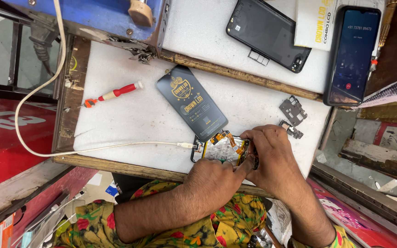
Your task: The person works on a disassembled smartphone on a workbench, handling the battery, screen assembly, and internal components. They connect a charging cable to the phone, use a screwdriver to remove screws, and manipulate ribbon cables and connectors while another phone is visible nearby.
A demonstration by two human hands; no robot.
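Phone [220, 149], opened with its back off, lies on the white mat [129, 119] under both sets of fingers, long axis running left to right. Right hand [272, 154] curls narrowly over its right end; left hand [212, 177] presses its near edge. A white cable [116, 147] plugs into its left end; a new black screen [191, 102] lies just beyond the fingers.

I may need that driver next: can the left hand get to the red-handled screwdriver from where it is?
Probably yes: the left hand rests on the opened phone, and only bare white mat and a thin white cable lie before the red-handled screwdriver.
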